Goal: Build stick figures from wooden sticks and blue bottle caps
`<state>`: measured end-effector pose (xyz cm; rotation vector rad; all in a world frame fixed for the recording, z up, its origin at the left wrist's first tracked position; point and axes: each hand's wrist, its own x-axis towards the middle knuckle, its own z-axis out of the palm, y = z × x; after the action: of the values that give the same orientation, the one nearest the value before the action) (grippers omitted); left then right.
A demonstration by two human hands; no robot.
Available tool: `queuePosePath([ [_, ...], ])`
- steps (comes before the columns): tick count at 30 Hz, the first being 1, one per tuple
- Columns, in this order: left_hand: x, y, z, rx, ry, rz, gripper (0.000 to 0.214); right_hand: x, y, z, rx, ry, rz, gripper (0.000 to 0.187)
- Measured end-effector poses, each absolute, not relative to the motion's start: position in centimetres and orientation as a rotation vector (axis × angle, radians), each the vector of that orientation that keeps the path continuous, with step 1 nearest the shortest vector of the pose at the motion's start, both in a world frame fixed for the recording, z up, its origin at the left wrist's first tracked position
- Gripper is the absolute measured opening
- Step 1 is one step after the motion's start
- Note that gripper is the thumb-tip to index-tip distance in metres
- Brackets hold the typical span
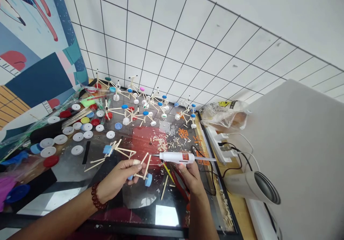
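My left hand (pixel 128 172) pinches a small frame of wooden sticks (pixel 146 166) with blue bottle caps (pixel 148 180) as wheels. In my right hand (pixel 190 175) is a white hot glue gun (pixel 177 157), a glue stick poking out of its back end. The gun's nozzle points left and sits at the upper joint of the stick frame; whether it touches cannot be made out. Just beyond my left hand lies another stick frame (pixel 118 149) with a blue cap. Below the gun are pliers with red handles (pixel 179 181), partly hidden by my right hand, and a loose stick (pixel 164 187).
Several finished-looking stick models with cap wheels (pixel 145 113) stand along the tiled wall. White, red and blue caps (pixel 77 137) lie at left. Wood scraps (pixel 162 143) litter the dark tabletop. A power strip (pixel 220 145) with cords and a white cylinder (pixel 249 186) are at right.
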<state>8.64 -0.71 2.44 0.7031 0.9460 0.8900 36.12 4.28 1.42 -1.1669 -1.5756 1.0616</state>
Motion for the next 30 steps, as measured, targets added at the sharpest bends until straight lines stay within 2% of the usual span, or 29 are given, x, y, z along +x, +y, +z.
queuePosePath([
  [16,8.7,-0.7,2.5,0.723,0.949,0.869,0.036,36.1,4.3,1.0,-1.178,-1.630,1.002,0.033],
  [30,8.5,-0.8,2.3,0.768,0.910,0.840,0.040,36.1,4.2,-0.3,-1.084,-1.371,1.235,0.039],
])
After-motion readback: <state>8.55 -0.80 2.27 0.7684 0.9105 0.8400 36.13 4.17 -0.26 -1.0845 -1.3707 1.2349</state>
